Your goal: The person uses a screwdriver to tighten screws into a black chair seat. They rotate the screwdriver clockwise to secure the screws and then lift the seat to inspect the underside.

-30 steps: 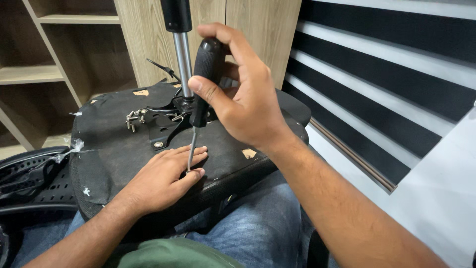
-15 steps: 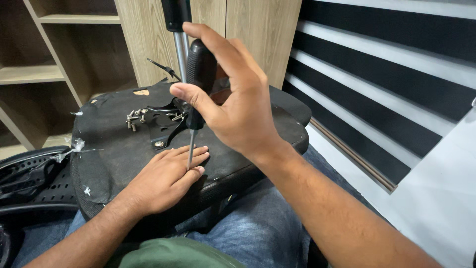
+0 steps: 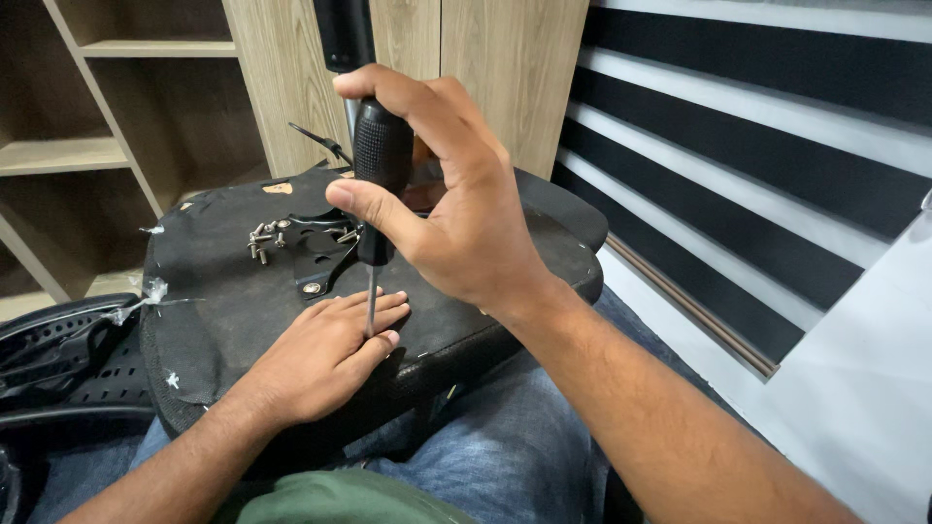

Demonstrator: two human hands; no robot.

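Note:
An upturned black chair seat [image 3: 223, 291] lies across my lap, its underside facing up. My right hand [image 3: 456, 209] grips the black handle of a screwdriver [image 3: 381, 155] held upright, its thin metal shaft running down to the seat. My left hand [image 3: 325, 349] lies flat on the seat with its fingertips around the tip of the shaft, steadying it. A black metal bracket [image 3: 320, 247] is fixed near the seat's middle, and several loose silver screws [image 3: 264, 238] lie beside it. The chair's gas cylinder [image 3: 342, 39] rises behind my right hand.
A black perforated chair back [image 3: 58, 354] lies at the left. Wooden shelves [image 3: 58, 155] and wooden cabinet panels [image 3: 485, 68] stand behind. A wall with black and white stripes [image 3: 757, 146] runs along the right. Torn tape bits stick to the seat's left edge.
My right hand's fingers have shifted around the screwdriver handle, turning it. The left hand has stayed flat at the tip.

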